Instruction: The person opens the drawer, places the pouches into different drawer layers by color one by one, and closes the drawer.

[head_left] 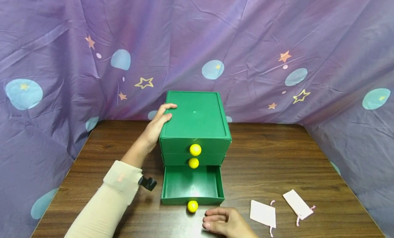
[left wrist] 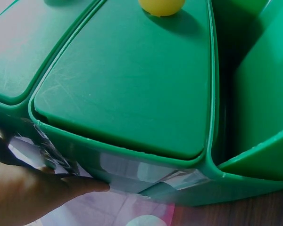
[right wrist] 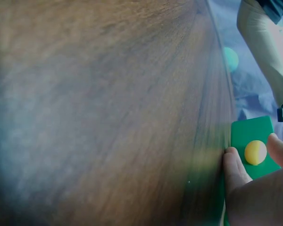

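A green cabinet (head_left: 194, 116) with three stacked drawers stands on the table, each drawer with a round yellow knob. The bottom drawer (head_left: 192, 183) is pulled out, and its visible floor is bare. My left hand (head_left: 155, 127) rests against the cabinet's upper left side, fingertips over the top edge. In the left wrist view, the thumb lies along the side by some clear tape (left wrist: 132, 169). Just right of the bottom knob (head_left: 192, 206), my right hand (head_left: 229, 222) is held with loosely bent fingers and nothing in them.
Two small white drawstring pouches (head_left: 263, 213) (head_left: 298, 204) with pink cords lie on the wooden table (head_left: 271, 162) to the right. A purple cloth (head_left: 184, 36) with stars and planets hangs behind and at both sides.
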The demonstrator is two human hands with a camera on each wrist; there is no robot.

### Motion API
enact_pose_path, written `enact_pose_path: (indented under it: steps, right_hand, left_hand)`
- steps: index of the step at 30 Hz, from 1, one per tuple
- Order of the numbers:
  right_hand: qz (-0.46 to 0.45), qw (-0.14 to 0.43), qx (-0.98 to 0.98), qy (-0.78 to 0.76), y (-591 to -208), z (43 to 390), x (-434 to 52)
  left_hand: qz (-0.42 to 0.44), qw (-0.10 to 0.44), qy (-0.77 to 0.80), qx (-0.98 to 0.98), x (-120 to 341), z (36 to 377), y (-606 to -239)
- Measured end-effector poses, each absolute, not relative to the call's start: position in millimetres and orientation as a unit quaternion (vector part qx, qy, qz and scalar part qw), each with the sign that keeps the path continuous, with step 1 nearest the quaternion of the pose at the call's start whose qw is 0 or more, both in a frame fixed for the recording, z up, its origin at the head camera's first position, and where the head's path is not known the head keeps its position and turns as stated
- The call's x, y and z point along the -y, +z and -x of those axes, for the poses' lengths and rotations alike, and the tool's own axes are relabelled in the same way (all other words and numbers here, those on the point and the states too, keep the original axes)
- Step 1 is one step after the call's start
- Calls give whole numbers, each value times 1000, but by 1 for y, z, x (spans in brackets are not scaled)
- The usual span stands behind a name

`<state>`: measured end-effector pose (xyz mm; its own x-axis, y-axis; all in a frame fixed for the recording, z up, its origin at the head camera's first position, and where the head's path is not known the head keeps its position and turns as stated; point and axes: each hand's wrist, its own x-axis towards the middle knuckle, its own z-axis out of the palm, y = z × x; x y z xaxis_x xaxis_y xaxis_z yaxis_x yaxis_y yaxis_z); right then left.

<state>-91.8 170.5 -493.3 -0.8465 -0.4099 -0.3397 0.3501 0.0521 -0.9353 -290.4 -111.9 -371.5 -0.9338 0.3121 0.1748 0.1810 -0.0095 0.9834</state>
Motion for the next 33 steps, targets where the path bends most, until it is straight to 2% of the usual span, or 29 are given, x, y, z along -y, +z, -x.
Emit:
enact_pose_path:
  steps: [33]
  right_hand:
    - [-5, 242, -701, -671, -487, 90, -198]
  left_hand:
    - [-174, 45, 684, -707, 112, 291, -371]
